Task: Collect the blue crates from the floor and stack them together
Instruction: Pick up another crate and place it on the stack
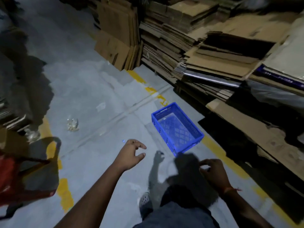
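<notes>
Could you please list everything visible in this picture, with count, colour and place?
blue crate: one, blue, upright and empty on the floor beside the yellow line, ahead of both hands.
flattened cardboard: many sheets, brown, stacked along the right and top.
yellow line: one worn stripe, yellow, running past the crate along the cardboard.
crumpled plastic: one piece, clear, on the floor left of centre.
floor: grey, concrete.
red crate: one, red, partly seen at the left edge.
left hand: one, fingers loosely curled, holding nothing.
right hand: one, fingers loosely curled, holding nothing.
</notes>
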Available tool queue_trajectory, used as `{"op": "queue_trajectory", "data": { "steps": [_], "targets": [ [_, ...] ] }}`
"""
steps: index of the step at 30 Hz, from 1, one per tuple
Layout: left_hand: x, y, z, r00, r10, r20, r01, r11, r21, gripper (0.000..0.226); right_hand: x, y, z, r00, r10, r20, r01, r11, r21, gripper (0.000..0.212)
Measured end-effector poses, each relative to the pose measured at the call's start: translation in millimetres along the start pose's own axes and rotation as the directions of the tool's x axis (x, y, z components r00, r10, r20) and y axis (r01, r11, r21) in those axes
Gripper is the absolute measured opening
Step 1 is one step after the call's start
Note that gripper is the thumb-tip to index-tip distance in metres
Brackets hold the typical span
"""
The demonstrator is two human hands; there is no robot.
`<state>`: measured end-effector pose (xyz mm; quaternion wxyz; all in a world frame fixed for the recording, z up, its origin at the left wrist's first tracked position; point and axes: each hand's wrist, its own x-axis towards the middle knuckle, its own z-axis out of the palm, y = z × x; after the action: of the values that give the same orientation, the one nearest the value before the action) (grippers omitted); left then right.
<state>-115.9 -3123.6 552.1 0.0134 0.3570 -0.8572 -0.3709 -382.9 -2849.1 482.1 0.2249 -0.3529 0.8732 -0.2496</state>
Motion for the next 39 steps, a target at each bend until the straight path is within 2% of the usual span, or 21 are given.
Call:
{"op": "queue_trajectory", "data": {
  "steps": [4,7,9,11,12,15,19,23,26,30,34,36,39],
  "targets": [
    [108.0,1.6,-27.2,0.994,0.071,0.086,-0.075,0.996,0.039,0.024,52.2,-21.0,-2.3,0.983,0.156,-0.101,-0.143,0.982,0.121,0.020],
    [191.7,-2.1,-30.3,0.982,0.100,0.159,-0.108,0.993,0.042,0.023,99.0,-27.4,8.2,0.962,0.249,-0.116,-0.231,0.961,0.150,0.018],
    [240.8,-7.9,-28.3,0.978,0.118,0.175,-0.131,0.989,0.066,0.023,128.4,-22.9,21.1,0.957,0.248,-0.148,-0.222,0.959,0.176,0.020],
    [299.7,-18.8,-22.0,0.976,0.103,0.193,-0.123,0.988,0.091,0.024,172.4,-5.6,40.8,0.953,0.249,-0.174,-0.218,0.959,0.182,0.034],
    [325.0,-26.1,-18.6,0.974,0.098,0.203,-0.122,0.987,0.106,0.025,190.9,3.8,53.9,0.945,0.280,-0.169,-0.247,0.950,0.191,0.038],
    [393.1,-46.9,-5.7,0.968,0.084,0.237,-0.119,0.983,0.138,0.024,238.3,14.3,83.3,0.904,0.416,-0.099,-0.385,0.893,0.233,0.025],
    [475.5,-89.4,18.7,0.968,0.068,0.243,-0.107,0.983,0.149,0.022,301.4,26.0,105.2,0.853,0.519,-0.048,-0.486,0.825,0.288,0.024],
    [553.5,-138.2,65.7,0.936,0.066,0.345,-0.134,0.975,0.179,0.024,352.6,66.1,146.3,0.753,0.658,0.012,-0.623,0.707,0.334,0.025],
    [617.6,-178.0,116.5,0.903,0.087,0.420,-0.190,0.959,0.211,0.027,386.7,108.7,195.2,0.686,0.728,-0.002,-0.672,0.635,0.381,0.025],
    [695.4,-220.7,181.1,0.903,0.074,0.424,-0.195,0.948,0.250,0.037,425.2,154.0,251.0,0.544,0.839,0.022,-0.770,0.488,0.410,0.026],
    [746.6,-250.8,228.4,0.882,0.051,0.469,-0.227,0.918,0.326,0.033,446.4,194.5,293.9,0.478,0.878,-0.030,-0.802,0.450,0.391,0.037],
    [765.8,-266.5,246.7,0.892,0.042,0.449,-0.220,0.909,0.353,0.039,453.5,210.7,311.8,0.448,0.894,-0.003,-0.792,0.399,0.462,0.036],
    [791.8,-286.6,274.3,0.893,0.018,0.450,-0.199,0.912,0.359,0.035,460.3,228.4,326.9,0.414,0.909,-0.038,-0.749,0.365,0.554,0.030]
  ]
}}
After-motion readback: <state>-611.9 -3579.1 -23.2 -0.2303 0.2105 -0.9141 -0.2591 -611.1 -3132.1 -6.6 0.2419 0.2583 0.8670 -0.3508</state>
